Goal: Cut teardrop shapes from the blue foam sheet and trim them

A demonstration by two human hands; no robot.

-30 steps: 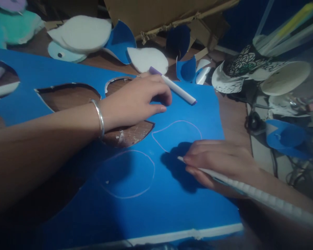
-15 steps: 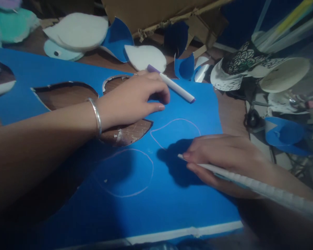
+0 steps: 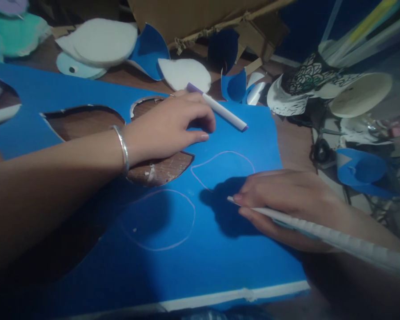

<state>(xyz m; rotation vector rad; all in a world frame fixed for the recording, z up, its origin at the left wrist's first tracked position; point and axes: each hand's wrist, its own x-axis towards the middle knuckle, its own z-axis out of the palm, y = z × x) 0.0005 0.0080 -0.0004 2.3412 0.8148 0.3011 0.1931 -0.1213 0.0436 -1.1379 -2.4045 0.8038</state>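
My left hand (image 3: 173,122) lies on a blue board (image 3: 253,266), palm down with its thumb apart from the curled fingers. A white marker with purple ends (image 3: 225,111) rests beside its fingers; whether they touch is unclear. Between the fingertips of my right hand (image 3: 286,202) is a long, slim white pen-like tool (image 3: 306,227), its thin pale tip just above or on the board. Left of that tip, a drawn leaf-like outline (image 3: 223,152) is partly covered by the hand and its shadow. A rounder drawn outline (image 3: 194,218) lies nearer me.
Cut-out openings (image 3: 86,121) in the board show a brown wooden surface. Behind it lie white leaf-shaped pieces (image 3: 100,42), curved blue pieces (image 3: 151,53) and a cardboard box (image 3: 193,18). On the right are a patterned holder (image 3: 303,78), a pale cup (image 3: 360,95) and a blue roll (image 3: 362,171).
The view has shifted very slightly. Both hands, the pen-like tool and the marker keep the same places on the board.
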